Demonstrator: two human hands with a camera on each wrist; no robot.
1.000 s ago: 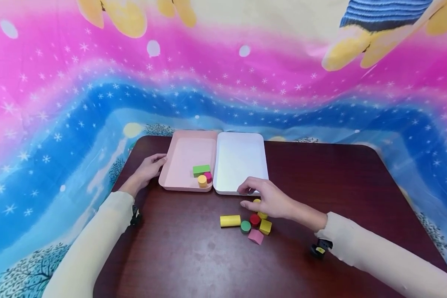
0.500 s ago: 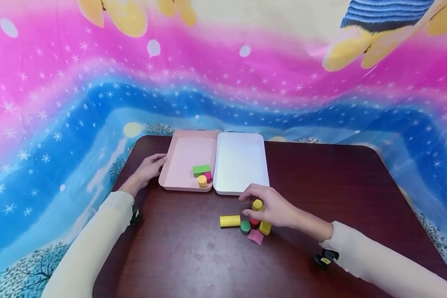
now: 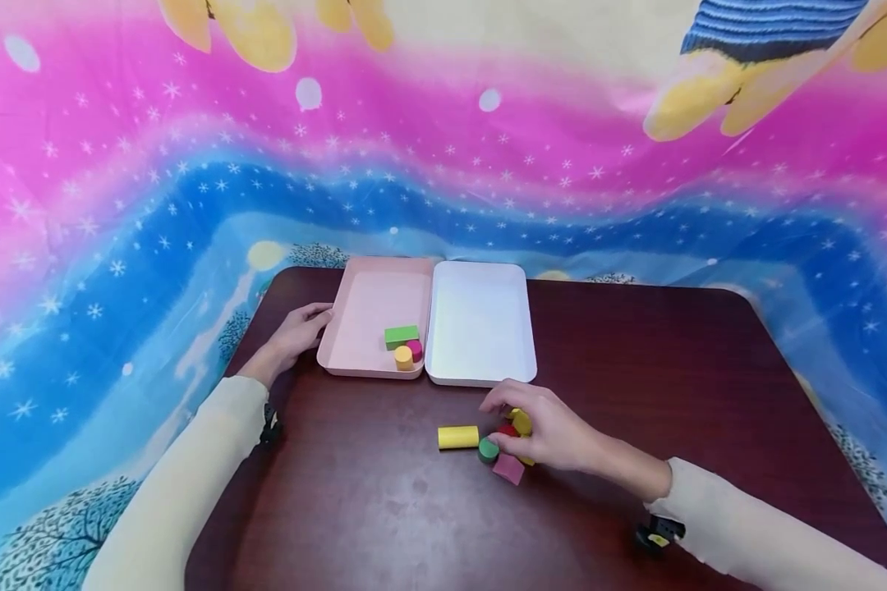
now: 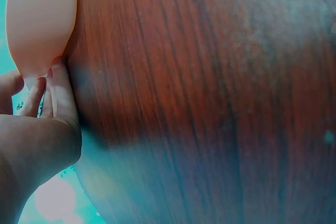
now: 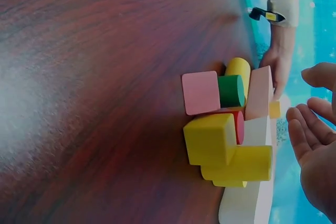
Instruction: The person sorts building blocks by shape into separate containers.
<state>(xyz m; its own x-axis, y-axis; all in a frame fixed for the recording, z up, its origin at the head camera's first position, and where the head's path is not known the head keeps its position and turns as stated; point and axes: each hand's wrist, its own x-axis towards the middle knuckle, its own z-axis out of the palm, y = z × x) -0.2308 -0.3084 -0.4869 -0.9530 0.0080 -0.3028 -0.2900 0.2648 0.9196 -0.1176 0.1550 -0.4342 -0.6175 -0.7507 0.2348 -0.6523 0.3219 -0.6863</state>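
The left hand (image 3: 291, 336) touches the left edge of the pink tray (image 3: 362, 304) with its fingers nearly straight. Toward that tray's near right corner sit a bright green block (image 3: 402, 336), a magenta cylinder (image 3: 415, 350) and a light orange cylinder (image 3: 403, 360). The white tray (image 3: 480, 320) stands just beside it, both by the far edge of the table (image 3: 636, 353). Past the white tray's near edge, the right hand (image 3: 550, 427) is over the loose blocks, thumb and fingers wide apart. Left of it lies a yellow cylinder (image 3: 458, 437), near an upright dark green cylinder (image 3: 488, 450) and a pink block (image 3: 508, 469); a red cylinder (image 5: 240, 127), a yellow cube (image 5: 209, 140) and a yellow post (image 5: 254, 163) cluster beside these, partly hidden by the hand in the head view
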